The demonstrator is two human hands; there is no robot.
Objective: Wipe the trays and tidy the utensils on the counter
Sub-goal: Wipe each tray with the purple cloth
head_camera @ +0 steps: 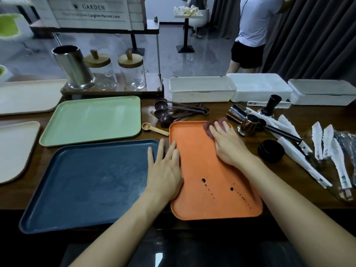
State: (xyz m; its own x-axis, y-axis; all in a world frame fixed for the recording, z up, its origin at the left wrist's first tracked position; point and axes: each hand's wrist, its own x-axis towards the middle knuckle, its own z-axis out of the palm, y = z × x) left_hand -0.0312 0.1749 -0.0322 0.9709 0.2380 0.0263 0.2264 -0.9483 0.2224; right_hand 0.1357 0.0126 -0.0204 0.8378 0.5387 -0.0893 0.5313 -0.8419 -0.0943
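Observation:
An orange tray lies in front of me with dark drips near its front end. My right hand presses a reddish-brown cloth flat onto the tray's far right corner, fingers straight. My left hand lies flat with spread fingers across the orange tray's left rim and the edge of the dark blue tray. Behind that sits a green tray. Dark measuring spoons and a small wooden scoop lie past the orange tray.
Cream trays lie at the left. A steel cup and two glass jars stand on a shelf behind. White boxes line the back. Steel jiggers, a black lid and wrapped utensils crowd the right. A person stands beyond.

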